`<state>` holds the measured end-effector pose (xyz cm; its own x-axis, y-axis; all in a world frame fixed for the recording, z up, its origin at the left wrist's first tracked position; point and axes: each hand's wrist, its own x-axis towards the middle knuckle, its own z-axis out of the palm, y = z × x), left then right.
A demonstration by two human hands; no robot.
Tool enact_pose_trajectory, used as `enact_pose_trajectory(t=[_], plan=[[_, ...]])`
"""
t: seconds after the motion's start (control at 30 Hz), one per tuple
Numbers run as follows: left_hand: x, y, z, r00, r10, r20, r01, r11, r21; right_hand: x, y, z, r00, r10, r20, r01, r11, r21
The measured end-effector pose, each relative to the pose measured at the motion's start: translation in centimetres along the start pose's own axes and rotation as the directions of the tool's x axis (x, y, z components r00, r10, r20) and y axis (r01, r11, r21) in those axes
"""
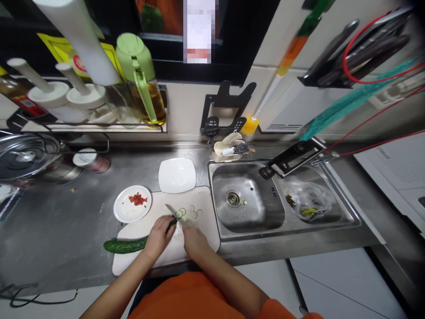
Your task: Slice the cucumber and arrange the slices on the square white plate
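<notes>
On the white cutting board lies a long green cucumber, its left end reaching past the board's edge. My left hand is closed over the cucumber near its cut end. The handle of a knife is in my right hand, and its blade slants up and left against the cucumber's cut end. Several thin cucumber slices lie just right of the blade. Behind the board stands a white square plate. A round white plate with chopped red pieces sits at the left.
A steel sink adjoins the board on the right, with a black faucet over it and a plastic bag in the side basin. A pot and a lidded jar stand left. The spice rack holds a green-topped oil bottle.
</notes>
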<state>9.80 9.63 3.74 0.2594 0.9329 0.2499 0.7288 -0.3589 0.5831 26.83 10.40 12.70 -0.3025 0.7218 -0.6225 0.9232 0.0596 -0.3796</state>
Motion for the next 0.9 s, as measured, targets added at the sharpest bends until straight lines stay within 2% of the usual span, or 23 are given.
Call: enact_pose_trajectory(t=[0.13, 0.27, 0.4, 0.7, 0.9], plan=[[-0.1, -0.1, 0.0, 1.0, -0.002, 0.013, 0.002, 1.0, 0.007, -0.3, 0.1, -0.1, 1.0, 0.002, -0.021, -0.002, 1.0, 0.0], [-0.3, -0.2, -0.2, 0.999, 0.005, 0.035, -0.005, 1.0, 0.011, -1.1, 1.0, -0.5, 1.0, 0.02, 0.005, -0.02, 1.0, -0.023], [-0.4, -0.2, -0.3, 1.0, 0.003, 0.023, -0.003, 1.0, 0.016, -2.2, 1.8, -0.7, 0.998, 0.056, -0.016, -0.056, 0.997, -0.053], [-0.2, 0.1, -0.5, 1.0, -0.006, 0.013, 0.006, 1.0, 0.0, -5.1, 1.0, -0.3, 0.998, 0.023, -0.059, -0.029, 0.994, -0.105], [-0.3, 0.0, -0.3, 1.0, -0.013, 0.012, 0.013, 1.0, -0.003, -5.6, 0.9, -0.7, 0.998, 0.058, 0.001, -0.058, 0.993, -0.1]])
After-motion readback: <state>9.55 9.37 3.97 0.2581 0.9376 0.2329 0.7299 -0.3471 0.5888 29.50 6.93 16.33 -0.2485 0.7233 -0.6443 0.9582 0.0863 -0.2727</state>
